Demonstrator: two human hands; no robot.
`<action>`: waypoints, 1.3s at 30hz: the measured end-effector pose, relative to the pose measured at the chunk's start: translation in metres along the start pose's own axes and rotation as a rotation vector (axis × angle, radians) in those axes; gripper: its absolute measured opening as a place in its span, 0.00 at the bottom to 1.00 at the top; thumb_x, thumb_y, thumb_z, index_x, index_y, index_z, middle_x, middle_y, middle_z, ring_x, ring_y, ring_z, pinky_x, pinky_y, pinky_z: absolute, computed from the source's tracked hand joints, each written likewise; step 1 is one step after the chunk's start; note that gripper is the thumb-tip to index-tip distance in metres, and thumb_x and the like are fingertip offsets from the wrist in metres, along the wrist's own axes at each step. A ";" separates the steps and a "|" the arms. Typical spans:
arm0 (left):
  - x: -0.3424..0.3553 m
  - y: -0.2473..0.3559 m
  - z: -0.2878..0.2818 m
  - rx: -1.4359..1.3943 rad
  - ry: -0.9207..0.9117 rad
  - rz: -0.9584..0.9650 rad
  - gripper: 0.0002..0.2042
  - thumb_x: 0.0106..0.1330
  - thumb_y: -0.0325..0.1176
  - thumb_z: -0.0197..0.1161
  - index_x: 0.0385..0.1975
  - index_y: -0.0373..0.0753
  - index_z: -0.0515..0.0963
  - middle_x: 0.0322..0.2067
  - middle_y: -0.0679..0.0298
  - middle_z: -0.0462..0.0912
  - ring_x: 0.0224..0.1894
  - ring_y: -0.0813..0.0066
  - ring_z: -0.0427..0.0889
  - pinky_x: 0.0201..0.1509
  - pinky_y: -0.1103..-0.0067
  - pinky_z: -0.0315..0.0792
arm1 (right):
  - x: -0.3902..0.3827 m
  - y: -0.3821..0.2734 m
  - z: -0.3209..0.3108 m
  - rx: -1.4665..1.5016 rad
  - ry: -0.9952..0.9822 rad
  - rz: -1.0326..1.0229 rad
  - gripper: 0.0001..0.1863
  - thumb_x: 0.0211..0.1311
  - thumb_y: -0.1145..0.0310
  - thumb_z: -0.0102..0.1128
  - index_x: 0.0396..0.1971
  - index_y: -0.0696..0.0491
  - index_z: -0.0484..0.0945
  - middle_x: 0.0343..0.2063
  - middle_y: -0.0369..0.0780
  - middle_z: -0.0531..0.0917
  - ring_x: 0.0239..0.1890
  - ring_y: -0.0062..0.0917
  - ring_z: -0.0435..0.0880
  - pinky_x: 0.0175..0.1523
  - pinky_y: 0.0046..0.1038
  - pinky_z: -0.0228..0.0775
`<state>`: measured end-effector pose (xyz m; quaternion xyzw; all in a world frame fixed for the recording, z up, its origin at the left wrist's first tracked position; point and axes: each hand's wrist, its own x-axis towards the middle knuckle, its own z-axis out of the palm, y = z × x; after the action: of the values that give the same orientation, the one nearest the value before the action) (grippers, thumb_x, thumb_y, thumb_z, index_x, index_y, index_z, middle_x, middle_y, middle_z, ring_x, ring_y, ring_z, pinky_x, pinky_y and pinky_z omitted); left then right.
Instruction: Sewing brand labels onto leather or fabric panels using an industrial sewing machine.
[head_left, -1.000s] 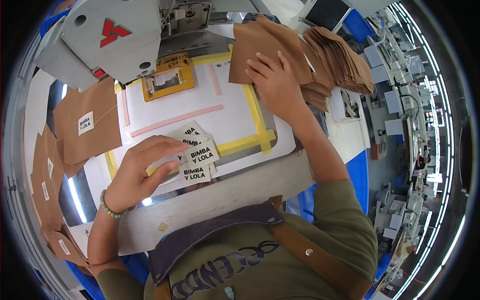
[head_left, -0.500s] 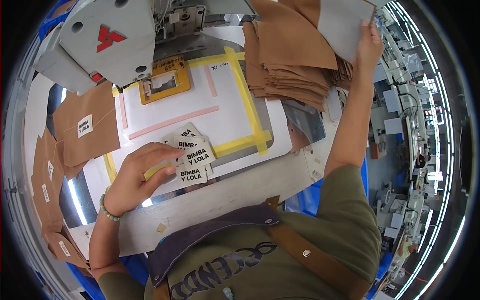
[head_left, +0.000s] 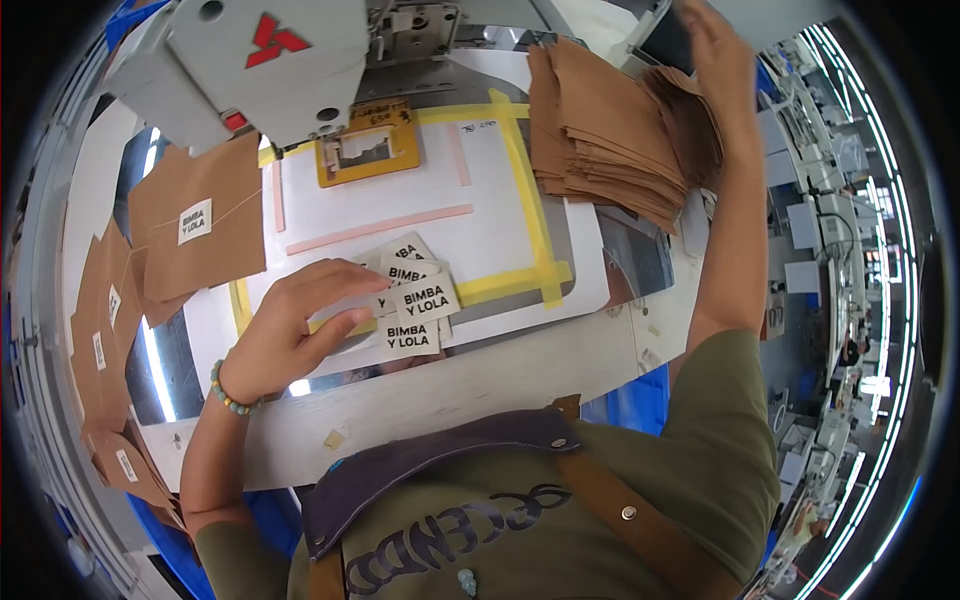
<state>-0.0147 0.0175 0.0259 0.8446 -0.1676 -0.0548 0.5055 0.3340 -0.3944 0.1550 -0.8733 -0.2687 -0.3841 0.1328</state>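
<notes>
My left hand (head_left: 285, 325) hovers beside several small white labels (head_left: 425, 298) with black lettering, thumb and fingers apart. Its fingertips are close to the labels' left edge; whether they touch is hard to see. The labels overlap on a white template sheet (head_left: 500, 235) bordered with yellow tape. My right hand (head_left: 722, 65) is raised at the top edge, beyond a stack of brown panels (head_left: 610, 140). Its fingertips run out of the picture, so what it holds, if anything, is hidden. A yellow frame-shaped clamp plate (head_left: 400, 150) lies at the sheet's far side.
A white sewing machine head (head_left: 270, 75) stands over the table's far left. Brown panels bearing white labels (head_left: 215, 235) overlap along the left side. Pink strips (head_left: 380, 230) mark the sheet. A blue bin (head_left: 640, 400) sits below the table's front edge, at right.
My right hand has moved up and away from the stack. The grey-backed panel it held is no longer visible over the stack. My left hand has stayed by the labels while the view shifted.
</notes>
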 end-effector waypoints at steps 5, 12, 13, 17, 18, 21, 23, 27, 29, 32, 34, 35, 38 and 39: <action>-0.004 -0.005 0.000 0.012 0.017 0.016 0.16 0.73 0.26 0.65 0.59 0.34 0.86 0.55 0.50 0.90 0.59 0.50 0.87 0.68 0.63 0.78 | -0.092 -0.091 0.076 0.142 -0.293 -0.509 0.16 0.66 0.73 0.62 0.53 0.52 0.87 0.52 0.44 0.90 0.52 0.43 0.90 0.55 0.44 0.84; -0.012 -0.016 -0.012 0.166 0.092 0.011 0.16 0.71 0.24 0.65 0.58 0.34 0.86 0.55 0.52 0.89 0.59 0.50 0.86 0.67 0.63 0.78 | -0.144 -0.190 0.083 0.265 -0.301 -0.886 0.18 0.63 0.73 0.65 0.53 0.55 0.87 0.51 0.36 0.87 0.55 0.28 0.85 0.56 0.32 0.78; -0.011 -0.017 -0.011 0.168 0.094 0.006 0.16 0.71 0.24 0.65 0.58 0.34 0.86 0.55 0.52 0.89 0.59 0.50 0.86 0.67 0.63 0.78 | -0.143 -0.198 0.085 0.275 -0.286 -0.934 0.18 0.63 0.72 0.66 0.53 0.55 0.87 0.50 0.35 0.87 0.55 0.26 0.84 0.55 0.31 0.76; 0.000 -0.027 -0.001 0.444 0.201 0.170 0.22 0.68 0.24 0.68 0.63 0.35 0.83 0.61 0.54 0.85 0.62 0.50 0.83 0.66 0.61 0.78 | -0.138 -0.237 0.109 0.329 -0.269 -0.931 0.25 0.62 0.71 0.65 0.61 0.51 0.85 0.50 0.33 0.86 0.51 0.27 0.83 0.54 0.32 0.75; 0.004 -0.030 0.001 0.556 0.223 0.245 0.24 0.67 0.25 0.70 0.65 0.36 0.81 0.63 0.55 0.84 0.64 0.51 0.82 0.67 0.60 0.77 | -0.136 -0.248 0.115 0.376 -0.271 -0.923 0.24 0.63 0.70 0.66 0.60 0.51 0.86 0.49 0.33 0.86 0.49 0.27 0.83 0.54 0.32 0.75; 0.009 -0.040 0.008 0.757 0.288 0.193 0.27 0.66 0.27 0.71 0.67 0.36 0.79 0.64 0.56 0.82 0.67 0.51 0.78 0.70 0.60 0.74 | -0.131 -0.261 0.116 0.458 -0.273 -0.878 0.22 0.64 0.67 0.69 0.59 0.51 0.86 0.47 0.32 0.86 0.48 0.28 0.82 0.53 0.32 0.76; 0.003 -0.044 0.005 0.775 0.280 0.135 0.28 0.66 0.28 0.72 0.67 0.37 0.78 0.64 0.56 0.82 0.68 0.51 0.77 0.71 0.59 0.73 | -0.126 -0.261 0.109 0.486 -0.279 -0.838 0.21 0.64 0.65 0.71 0.58 0.50 0.87 0.47 0.32 0.86 0.47 0.28 0.82 0.53 0.32 0.76; -0.014 -0.051 -0.004 0.832 0.275 0.098 0.29 0.66 0.31 0.73 0.69 0.38 0.78 0.66 0.57 0.82 0.71 0.51 0.76 0.71 0.59 0.72 | -0.137 -0.216 0.076 0.401 -0.284 -0.640 0.18 0.66 0.62 0.73 0.52 0.53 0.86 0.48 0.32 0.85 0.50 0.30 0.82 0.54 0.35 0.75; -0.019 -0.051 -0.006 0.834 0.280 0.087 0.31 0.66 0.32 0.73 0.71 0.38 0.76 0.68 0.58 0.80 0.73 0.50 0.74 0.73 0.58 0.70 | -0.148 -0.202 0.065 0.373 -0.321 -0.565 0.20 0.67 0.61 0.73 0.54 0.55 0.86 0.52 0.33 0.86 0.53 0.32 0.82 0.55 0.37 0.75; -0.014 -0.051 -0.005 0.848 0.298 0.052 0.33 0.68 0.34 0.73 0.74 0.39 0.73 0.73 0.58 0.76 0.78 0.49 0.68 0.77 0.57 0.66 | -0.162 -0.195 0.054 0.361 -0.489 -0.451 0.24 0.73 0.58 0.68 0.61 0.58 0.83 0.64 0.40 0.84 0.66 0.38 0.78 0.67 0.43 0.72; -0.011 -0.054 -0.004 0.857 0.307 0.026 0.35 0.68 0.34 0.73 0.76 0.40 0.71 0.76 0.59 0.73 0.81 0.49 0.64 0.79 0.57 0.64 | -0.169 -0.195 0.050 0.324 -0.601 -0.428 0.30 0.79 0.53 0.63 0.70 0.59 0.77 0.74 0.43 0.76 0.78 0.42 0.67 0.79 0.50 0.60; -0.011 -0.059 -0.002 0.850 0.299 0.004 0.35 0.69 0.35 0.72 0.77 0.40 0.70 0.78 0.59 0.71 0.82 0.49 0.61 0.80 0.57 0.62 | -0.173 -0.194 0.053 0.324 -0.598 -0.424 0.30 0.79 0.53 0.63 0.70 0.59 0.77 0.74 0.43 0.76 0.78 0.42 0.67 0.79 0.50 0.60; -0.012 -0.058 -0.005 0.831 0.269 -0.031 0.36 0.69 0.35 0.72 0.78 0.40 0.69 0.79 0.59 0.70 0.83 0.49 0.60 0.81 0.57 0.61 | -0.181 -0.192 0.059 0.343 -0.683 -0.388 0.33 0.81 0.51 0.59 0.74 0.58 0.72 0.79 0.41 0.70 0.84 0.43 0.58 0.85 0.55 0.48; -0.013 -0.056 -0.006 0.816 0.251 -0.043 0.35 0.69 0.34 0.72 0.77 0.40 0.70 0.78 0.59 0.71 0.82 0.48 0.61 0.80 0.57 0.62 | -0.180 -0.191 0.058 0.347 -0.690 -0.375 0.33 0.81 0.51 0.60 0.74 0.58 0.72 0.79 0.39 0.70 0.84 0.42 0.59 0.85 0.55 0.47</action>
<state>-0.0127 0.0518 -0.0212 0.9788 -0.0948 0.1088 0.1452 0.1590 -0.2782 -0.0126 -0.8514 -0.5120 -0.0358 0.1082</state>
